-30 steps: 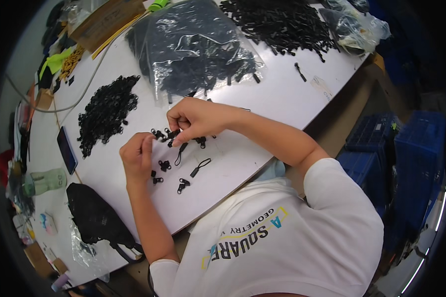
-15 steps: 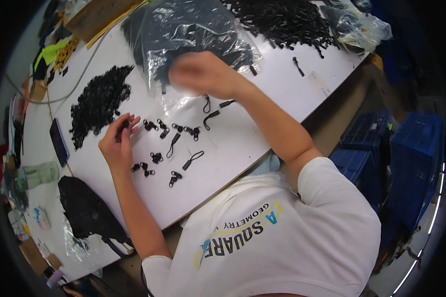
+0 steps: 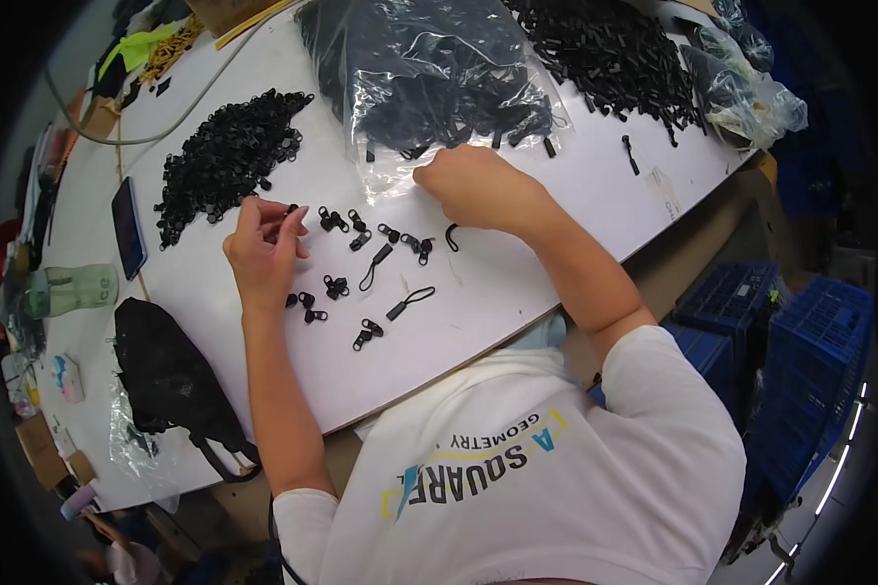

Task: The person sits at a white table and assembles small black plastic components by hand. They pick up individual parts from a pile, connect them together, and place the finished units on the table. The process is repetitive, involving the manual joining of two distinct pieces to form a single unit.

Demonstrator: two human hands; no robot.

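Note:
My left hand (image 3: pixel 263 252) rests on the white table (image 3: pixel 517 283) and pinches a small black slider piece (image 3: pixel 289 210) between its fingertips. My right hand (image 3: pixel 473 185) lies curled at the lower edge of a clear plastic bag of black parts (image 3: pixel 429 73), and a thin black cord loop (image 3: pixel 451 236) hangs from under its thumb side. Between and below the hands lie several loose black sliders (image 3: pixel 337 286) and two cord pulls (image 3: pixel 410 302), spread over the tabletop.
A heap of black sliders (image 3: pixel 229 161) lies to the far left, another heap of black parts (image 3: pixel 605 49) to the far right. A dark phone (image 3: pixel 129 226), a green bottle (image 3: pixel 68 290) and a black bag (image 3: pixel 171 375) lie at left. Blue crates (image 3: pixel 810 361) stand at right.
My right hand reached up to the plastic bag and has come back down to its lower edge. My left hand has lifted slightly, still with a slider in its fingertips.

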